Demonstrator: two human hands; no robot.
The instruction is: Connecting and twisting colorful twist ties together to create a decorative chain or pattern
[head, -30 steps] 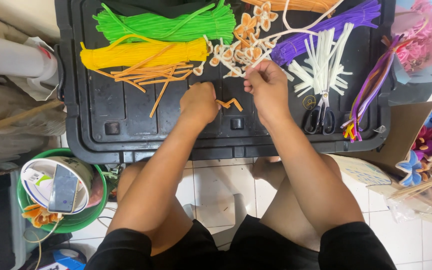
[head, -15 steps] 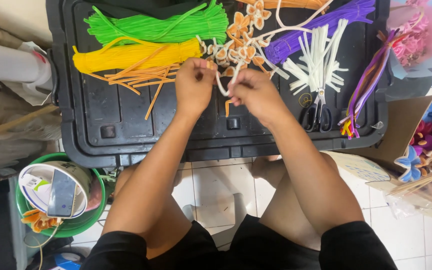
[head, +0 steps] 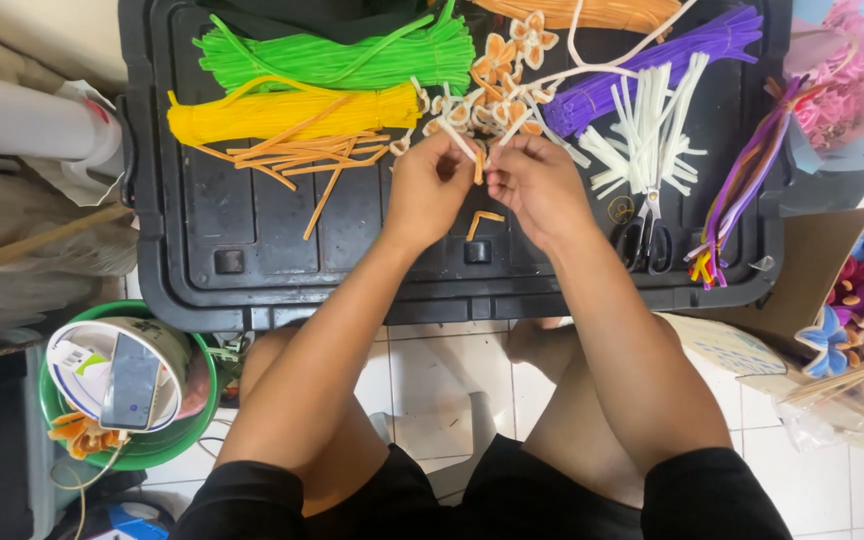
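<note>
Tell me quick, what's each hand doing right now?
Left hand: closed, pinching a white fuzzy pipe cleaner.
Right hand: closed, pinching a short orange fuzzy pipe cleaner piece.

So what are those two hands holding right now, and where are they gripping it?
Both hands, left hand and right hand, pinch a short orange fuzzy craft wire between their fingertips, with a white fuzzy wire crossing it. The exact grip spots are hidden.
</note>
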